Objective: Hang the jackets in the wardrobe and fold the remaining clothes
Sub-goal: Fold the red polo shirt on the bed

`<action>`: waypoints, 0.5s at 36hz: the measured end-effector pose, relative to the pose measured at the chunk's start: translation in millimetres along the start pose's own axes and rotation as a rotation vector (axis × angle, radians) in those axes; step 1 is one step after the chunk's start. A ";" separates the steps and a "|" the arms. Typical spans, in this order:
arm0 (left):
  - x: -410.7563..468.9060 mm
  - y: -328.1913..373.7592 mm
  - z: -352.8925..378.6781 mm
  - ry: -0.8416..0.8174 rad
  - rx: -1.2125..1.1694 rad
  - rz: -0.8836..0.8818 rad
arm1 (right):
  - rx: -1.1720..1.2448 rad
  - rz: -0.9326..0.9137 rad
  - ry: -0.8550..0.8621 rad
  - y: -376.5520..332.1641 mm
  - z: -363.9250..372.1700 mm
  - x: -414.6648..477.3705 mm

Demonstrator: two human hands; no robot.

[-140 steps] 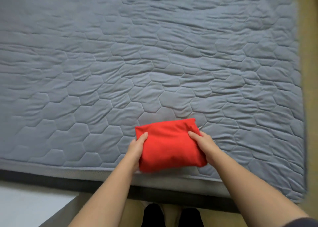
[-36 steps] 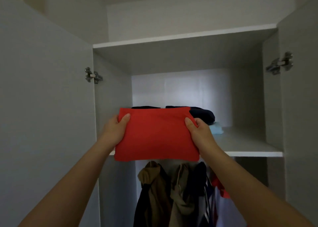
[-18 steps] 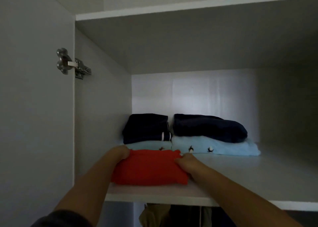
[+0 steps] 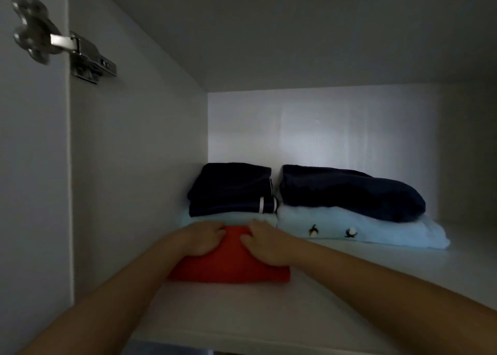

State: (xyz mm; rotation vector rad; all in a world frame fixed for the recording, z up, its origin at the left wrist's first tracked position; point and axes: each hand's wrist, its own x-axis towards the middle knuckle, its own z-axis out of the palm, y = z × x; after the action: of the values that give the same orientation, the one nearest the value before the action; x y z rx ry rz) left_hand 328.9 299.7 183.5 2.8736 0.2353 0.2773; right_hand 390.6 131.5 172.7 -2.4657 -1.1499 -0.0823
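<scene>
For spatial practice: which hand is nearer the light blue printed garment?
Right. The right hand lies left of the printed garment; the left hand rests farther left, both on the red cloth.

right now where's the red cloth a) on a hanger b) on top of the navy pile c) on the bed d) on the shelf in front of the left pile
d: the red cloth lies on the shelf in front of the left pile, left hand and right hand on it.
</scene>
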 end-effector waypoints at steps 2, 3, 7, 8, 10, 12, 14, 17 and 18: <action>0.0 -5.4 9.6 -0.056 0.014 0.002 | -0.142 0.019 -0.095 1.7 21.2 10.4; 1.9 -9.8 11.7 -0.056 0.014 -0.006 | -0.181 0.028 -0.110 2.8 28.4 16.0; 15.0 -25.8 10.6 0.008 0.080 -0.014 | -0.209 0.084 -0.106 2.5 35.7 42.2; 18.7 -30.2 10.7 0.029 0.107 -0.020 | -0.212 0.096 -0.110 0.6 36.9 47.4; 25.5 -38.2 11.3 0.037 0.146 -0.044 | -0.216 0.102 -0.120 -2.5 40.4 56.8; 31.4 -44.7 11.9 -0.003 0.143 -0.080 | -0.196 0.096 -0.114 -2.4 44.3 64.4; 34.8 -48.2 12.7 -0.040 0.143 -0.101 | -0.172 0.085 -0.100 -1.1 46.3 67.0; 39.1 -50.2 14.4 -0.068 0.148 -0.115 | -0.156 0.064 -0.088 1.3 47.7 65.1; 39.7 -50.5 14.6 -0.075 0.153 -0.120 | -0.154 0.058 -0.088 1.5 47.7 64.1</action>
State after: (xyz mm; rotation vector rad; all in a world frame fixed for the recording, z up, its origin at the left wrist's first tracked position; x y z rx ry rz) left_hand 363.5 352.0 163.3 2.9982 0.4305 0.1347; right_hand 428.2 195.6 143.1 -2.6608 -1.1456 -0.0469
